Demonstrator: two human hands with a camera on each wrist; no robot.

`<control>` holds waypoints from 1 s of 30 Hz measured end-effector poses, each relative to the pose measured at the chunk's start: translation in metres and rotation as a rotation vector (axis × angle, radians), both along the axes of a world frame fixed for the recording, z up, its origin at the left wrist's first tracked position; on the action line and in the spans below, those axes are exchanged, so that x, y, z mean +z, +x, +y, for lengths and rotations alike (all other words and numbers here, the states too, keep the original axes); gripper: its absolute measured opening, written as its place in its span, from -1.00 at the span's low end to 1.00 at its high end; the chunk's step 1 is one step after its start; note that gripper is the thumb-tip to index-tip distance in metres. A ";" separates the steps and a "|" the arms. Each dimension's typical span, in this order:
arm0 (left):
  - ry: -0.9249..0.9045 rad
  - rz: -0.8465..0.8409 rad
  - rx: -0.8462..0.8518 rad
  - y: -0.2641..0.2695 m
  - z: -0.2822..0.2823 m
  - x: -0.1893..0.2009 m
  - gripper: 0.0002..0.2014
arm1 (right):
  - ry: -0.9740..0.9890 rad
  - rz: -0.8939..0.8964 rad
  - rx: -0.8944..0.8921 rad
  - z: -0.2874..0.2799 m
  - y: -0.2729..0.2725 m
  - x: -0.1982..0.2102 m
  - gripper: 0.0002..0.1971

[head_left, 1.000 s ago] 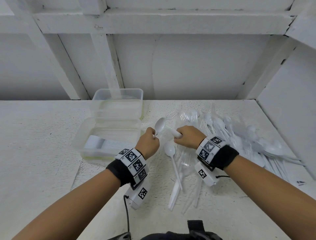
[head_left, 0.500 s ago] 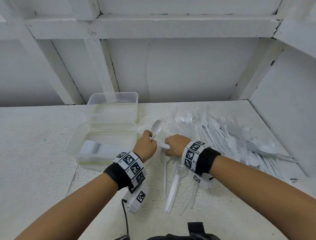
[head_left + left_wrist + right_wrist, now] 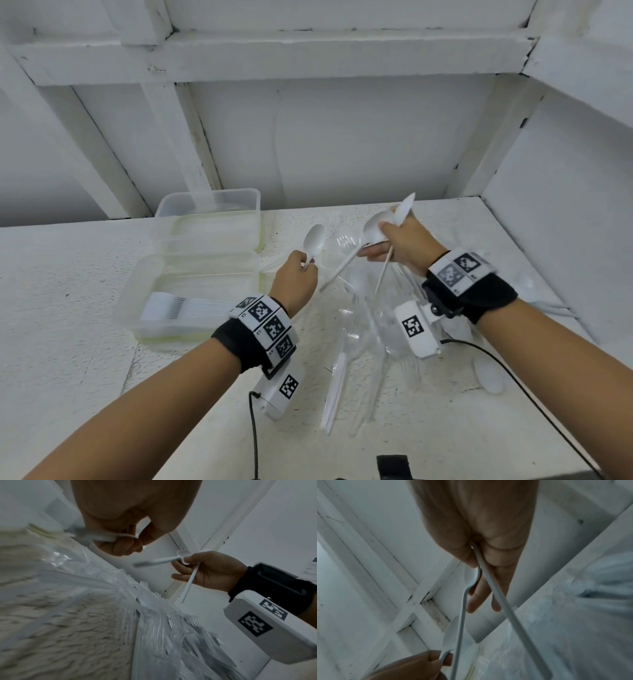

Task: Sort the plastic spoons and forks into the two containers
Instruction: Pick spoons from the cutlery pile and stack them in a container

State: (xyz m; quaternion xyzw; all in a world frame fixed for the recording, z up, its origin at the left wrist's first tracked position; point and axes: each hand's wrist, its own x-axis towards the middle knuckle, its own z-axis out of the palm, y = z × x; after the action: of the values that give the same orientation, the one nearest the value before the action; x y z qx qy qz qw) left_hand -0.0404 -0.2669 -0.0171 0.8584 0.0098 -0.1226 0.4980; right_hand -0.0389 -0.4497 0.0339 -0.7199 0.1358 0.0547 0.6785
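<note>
My left hand (image 3: pixel 306 268) grips the handle of a white plastic spoon (image 3: pixel 314 241), bowl up, just right of the near clear container (image 3: pixel 137 294). That container holds a stacked row of white cutlery (image 3: pixel 178 308). My right hand (image 3: pixel 381 240) is raised above the table and pinches two white spoons (image 3: pixel 376 226) near their bowls, their handles hanging down and to the left. The left wrist view shows the right hand (image 3: pixel 187 566) with both spoons (image 3: pixel 182 555). In the right wrist view the two handles (image 3: pixel 462 615) cross below my fingers (image 3: pixel 494 582).
A second clear container (image 3: pixel 209 212) stands behind the near one, against the wall. A loose pile of clear and white cutlery (image 3: pixel 363 329) covers the table from the middle to the right wall. A black cable (image 3: pixel 513 377) trails from my right wrist.
My right hand has lifted off the pile, up and to the right, with two spoons in it. The left hand keeps its spoon and has barely moved.
</note>
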 end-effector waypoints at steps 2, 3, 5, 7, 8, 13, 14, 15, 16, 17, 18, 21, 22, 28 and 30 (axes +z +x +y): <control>-0.015 -0.002 -0.024 0.004 -0.012 0.002 -0.76 | -0.048 -0.043 -0.096 -0.019 0.000 0.002 -0.71; -0.016 -0.007 -0.036 0.006 -0.017 0.003 -0.76 | -0.075 -0.047 -0.128 -0.026 -0.001 0.003 -0.74; 0.013 -0.014 -0.082 0.011 -0.032 0.005 -0.78 | -0.114 -0.030 -0.187 -0.040 -0.003 0.002 -0.81; 0.055 -0.029 -0.134 0.017 -0.048 0.005 -0.87 | -0.158 -0.001 -0.238 -0.052 -0.006 -0.004 -0.83; 0.084 -0.036 -0.158 0.020 -0.056 0.006 -0.92 | -0.179 0.017 -0.253 -0.058 -0.008 -0.007 -0.84; 0.376 -0.030 -0.342 0.032 -0.081 -0.004 -0.81 | -0.311 0.052 -0.206 -0.077 -0.016 -0.019 -0.89; 0.418 -0.035 -0.348 0.034 -0.081 -0.007 -0.88 | -0.348 0.054 -0.180 -0.078 -0.019 -0.020 -0.90; 0.459 -0.041 -0.350 0.035 -0.080 -0.008 -0.93 | -0.374 0.058 -0.156 -0.079 -0.021 -0.022 -0.91; 0.495 -0.033 -0.339 0.037 -0.078 -0.011 -0.88 | -0.392 0.070 -0.138 -0.079 -0.023 -0.023 -0.91; 0.527 -0.020 -0.331 0.040 -0.076 -0.013 -0.81 | -0.403 0.082 -0.123 -0.079 -0.024 -0.025 -0.89; 0.552 -0.006 -0.339 0.043 -0.073 -0.016 -0.78 | -0.414 0.096 -0.105 -0.078 -0.025 -0.026 -0.88; 0.563 0.012 -0.373 0.049 -0.068 -0.017 -0.90 | -0.446 0.106 -0.027 -0.070 -0.026 -0.032 -0.86; 0.555 0.023 -0.374 0.051 -0.068 -0.017 -0.94 | -0.448 0.103 0.003 -0.067 -0.026 -0.033 -0.86; 0.534 0.057 -0.382 0.056 -0.065 -0.021 -0.76 | -0.469 0.080 0.092 -0.048 -0.022 -0.036 -0.91; 0.536 0.049 -0.389 0.056 -0.064 -0.022 -0.73 | -0.477 0.083 0.115 -0.045 -0.021 -0.036 -0.92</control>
State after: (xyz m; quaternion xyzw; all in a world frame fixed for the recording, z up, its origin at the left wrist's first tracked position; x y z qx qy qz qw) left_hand 0.0156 -0.3304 -0.0396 0.9414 -0.1102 -0.2290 0.2216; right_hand -0.0602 -0.4943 -0.0025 -0.8634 0.1314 0.0894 0.4788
